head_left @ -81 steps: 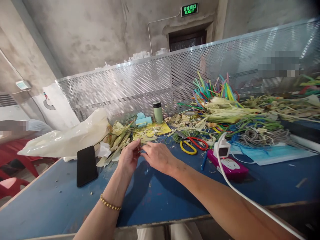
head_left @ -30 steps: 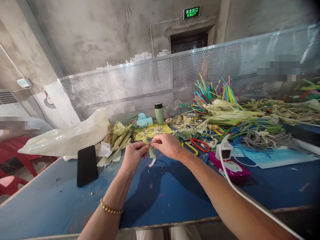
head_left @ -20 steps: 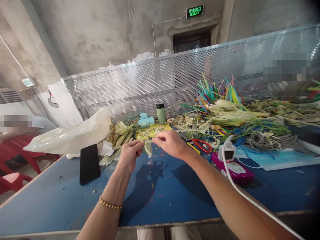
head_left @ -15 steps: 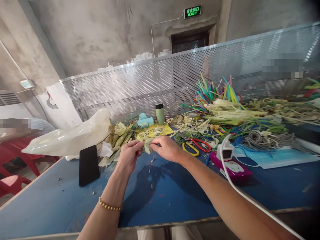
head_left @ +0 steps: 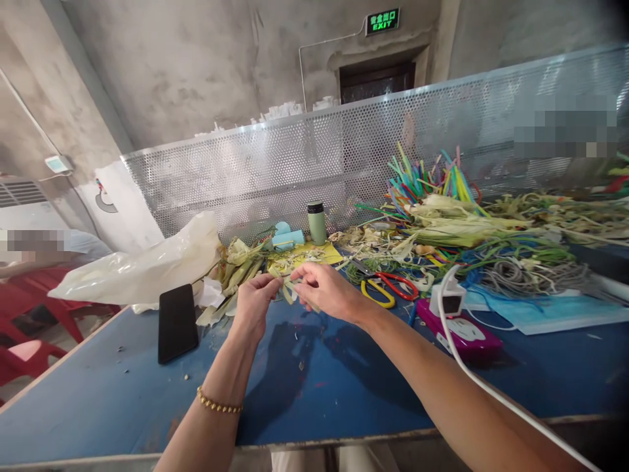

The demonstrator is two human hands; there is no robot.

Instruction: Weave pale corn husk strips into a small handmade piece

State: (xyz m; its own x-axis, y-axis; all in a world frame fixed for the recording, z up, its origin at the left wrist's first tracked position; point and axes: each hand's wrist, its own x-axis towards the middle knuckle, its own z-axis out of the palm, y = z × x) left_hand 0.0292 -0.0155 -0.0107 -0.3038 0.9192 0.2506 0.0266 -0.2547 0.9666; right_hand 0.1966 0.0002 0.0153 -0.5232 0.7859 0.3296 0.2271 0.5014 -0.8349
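Observation:
Over the blue table [head_left: 314,393], my left hand [head_left: 254,303] pinches a narrow pale-green strip of corn husk [head_left: 288,292] between thumb and forefinger. My right hand [head_left: 328,290] is close beside it, fingers curled in at the strip's other side; its fingertips partly hide what they grip. Behind the hands, a yellow sheet [head_left: 330,252] carries husk scraps. Dry corn husks [head_left: 240,262] are heaped to the left of it. Scissors with red and yellow handles [head_left: 400,283] lie to the right of my right hand.
A black phone [head_left: 177,324] and a plastic bag [head_left: 147,265] are at left. A green bottle [head_left: 317,224] stands at the back before a perforated metal screen [head_left: 255,177]. To the right are a purple box [head_left: 464,331] with a white cable, a blue mask [head_left: 555,316] and coloured stems [head_left: 427,180].
My right hand's fingers have lifted and spread slightly around the husk strip. My left hand keeps its pinch. The whole view has shifted a little.

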